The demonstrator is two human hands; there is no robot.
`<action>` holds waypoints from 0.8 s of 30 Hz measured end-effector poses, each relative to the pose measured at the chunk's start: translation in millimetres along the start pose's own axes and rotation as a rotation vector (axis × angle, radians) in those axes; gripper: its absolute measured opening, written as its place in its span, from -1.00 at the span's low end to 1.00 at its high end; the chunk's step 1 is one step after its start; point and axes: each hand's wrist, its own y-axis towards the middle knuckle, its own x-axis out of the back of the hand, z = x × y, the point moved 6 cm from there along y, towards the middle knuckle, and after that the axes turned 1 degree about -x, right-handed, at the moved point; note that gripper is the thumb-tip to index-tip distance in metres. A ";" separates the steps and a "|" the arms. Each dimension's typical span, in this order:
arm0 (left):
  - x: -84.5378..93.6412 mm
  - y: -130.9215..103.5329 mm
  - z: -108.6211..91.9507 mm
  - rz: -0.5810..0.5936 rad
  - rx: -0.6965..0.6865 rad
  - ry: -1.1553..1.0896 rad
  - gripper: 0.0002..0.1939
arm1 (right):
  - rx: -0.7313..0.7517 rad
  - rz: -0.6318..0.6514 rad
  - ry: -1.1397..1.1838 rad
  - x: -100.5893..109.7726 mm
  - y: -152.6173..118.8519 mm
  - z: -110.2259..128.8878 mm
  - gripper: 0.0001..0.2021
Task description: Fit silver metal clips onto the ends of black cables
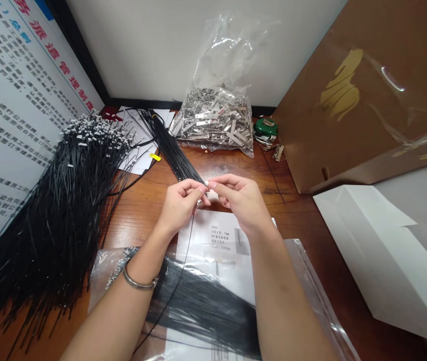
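Note:
My left hand (185,200) is closed in a pinch on a thin black wire (188,250), which hangs from the fingers and runs down past my left forearm. Opposite it, my right hand (238,198) pinches at a tiny whitish connector (206,184) at the wire's end; the fingertips of both hands nearly meet there and partly hide it. Right behind the hands lies a tied bundle of black wires (176,150). Beneath them is a printed sheet (198,230), partly covered by a clear plastic bag (296,255) with black wires inside.
A large heap of black wires with white ends (66,200) fills the left side. At the back stands a clear bag of metal clips (217,120), beside a green tape measure (266,128). A brown box (371,100) and a white box (379,250) are on the right.

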 end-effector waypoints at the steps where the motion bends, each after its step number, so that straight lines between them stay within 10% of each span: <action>1: -0.1 0.1 0.4 0.001 0.003 -0.002 -0.79 | -0.014 -0.002 0.009 0.1 -0.3 -0.2 -0.84; 24: -6.2 -3.8 -3.2 0.105 -0.043 0.142 -0.78 | -0.148 -0.022 0.039 2.9 -0.7 -6.3 -0.86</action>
